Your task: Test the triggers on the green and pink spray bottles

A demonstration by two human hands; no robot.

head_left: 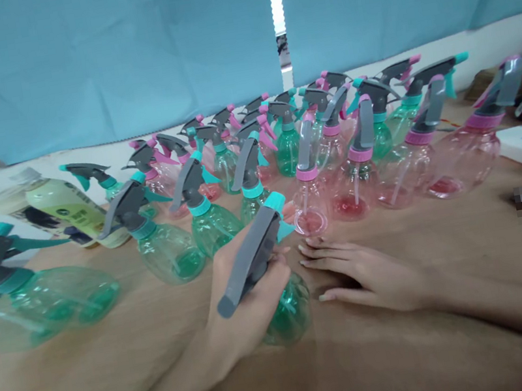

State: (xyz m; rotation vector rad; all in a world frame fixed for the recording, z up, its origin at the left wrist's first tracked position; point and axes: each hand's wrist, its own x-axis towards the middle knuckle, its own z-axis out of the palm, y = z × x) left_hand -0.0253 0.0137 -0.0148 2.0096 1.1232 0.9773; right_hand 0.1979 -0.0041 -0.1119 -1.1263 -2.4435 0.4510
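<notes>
Your brown wood-look counter [381,361] is carrying clear green plastic spray bottles [171,256] front-left, clear pink plastic bottles [351,198] front-right, likely for telling colours apart; the far-left ones are running out of frame. Before you, your left hand's [253,316] fingers are gripping a round, grey-headed green plastic spray bottle [288,310], probably steadying it, hiding its neck. Your right hand [369,271] is resting palm-down, fingers grasping nothing.
</notes>
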